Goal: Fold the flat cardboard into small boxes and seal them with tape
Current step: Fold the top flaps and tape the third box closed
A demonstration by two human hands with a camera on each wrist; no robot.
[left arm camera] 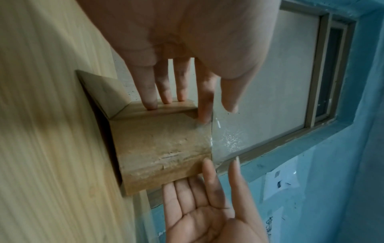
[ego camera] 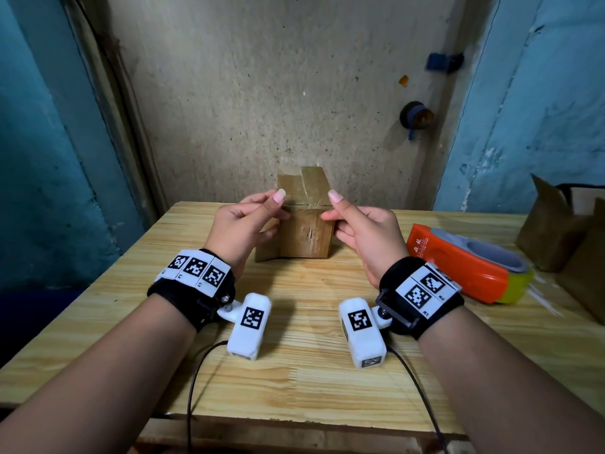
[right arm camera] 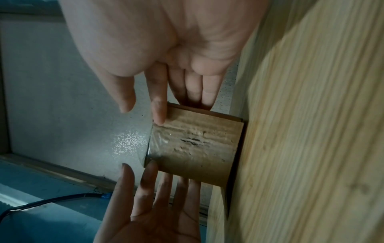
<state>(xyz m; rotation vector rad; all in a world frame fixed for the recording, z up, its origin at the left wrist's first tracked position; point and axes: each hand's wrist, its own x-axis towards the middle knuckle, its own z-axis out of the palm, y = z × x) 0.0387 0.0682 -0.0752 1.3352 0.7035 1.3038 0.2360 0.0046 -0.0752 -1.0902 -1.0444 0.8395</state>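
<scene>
A small brown cardboard box (ego camera: 307, 239) stands on the wooden table (ego camera: 294, 371), with clear tape over its top seam and down its front. A loose flap (ego camera: 266, 252) juts out at its lower left. My left hand (ego camera: 262, 213) lies flat against the box's left side with straight fingers (left arm camera: 152, 97) and a raised thumb. On the opposite side, my right hand (ego camera: 342, 209) touches the box with straight fingers (right arm camera: 207, 97). Both wrist views show the box (left arm camera: 162, 148) (right arm camera: 197, 148) between the two palms, and clear tape (left arm camera: 226, 138) reaches past its top edge.
An orange and grey tape dispenser (ego camera: 458, 267) lies on the table right of my right hand. Brown cardboard pieces (ego camera: 563, 231) stand at the far right. A dark tape roll (ego camera: 415, 116) hangs on the wall behind. Cables run off the table's front edge.
</scene>
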